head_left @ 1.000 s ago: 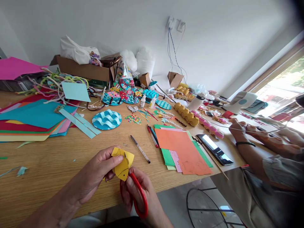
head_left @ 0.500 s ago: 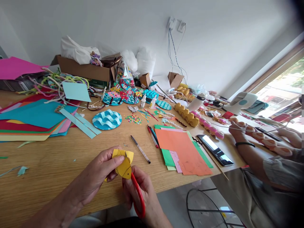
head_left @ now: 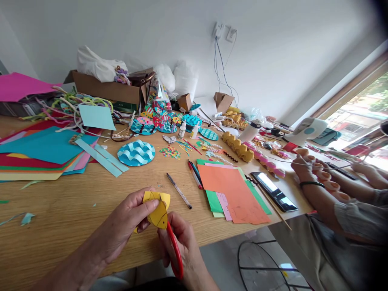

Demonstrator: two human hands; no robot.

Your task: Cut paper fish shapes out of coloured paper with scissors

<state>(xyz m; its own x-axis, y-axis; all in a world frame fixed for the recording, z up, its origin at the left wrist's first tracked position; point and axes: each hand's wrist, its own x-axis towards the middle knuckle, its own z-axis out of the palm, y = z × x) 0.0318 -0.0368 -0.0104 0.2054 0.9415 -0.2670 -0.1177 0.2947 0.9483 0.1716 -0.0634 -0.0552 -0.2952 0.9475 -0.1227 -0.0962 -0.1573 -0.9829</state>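
Observation:
Near the table's front edge, my left hand pinches a piece of yellow paper between thumb and fingers. Dark drawn lines and a small dot show on the paper. My right hand is closed round red-handled scissors, just right of the paper. The blades are hidden behind the paper and fingers. A pen lies on the table beyond my hands.
Coloured sheets and a phone lie to the right. A blue wavy oval sits ahead, and stacked paper at left. Another person's hands hold a strip of rounded cups at the right.
The red scissor handle has shifted slightly left with my right hand. My left hand and the yellow paper look almost unchanged. The other person's strip of cups has moved left.

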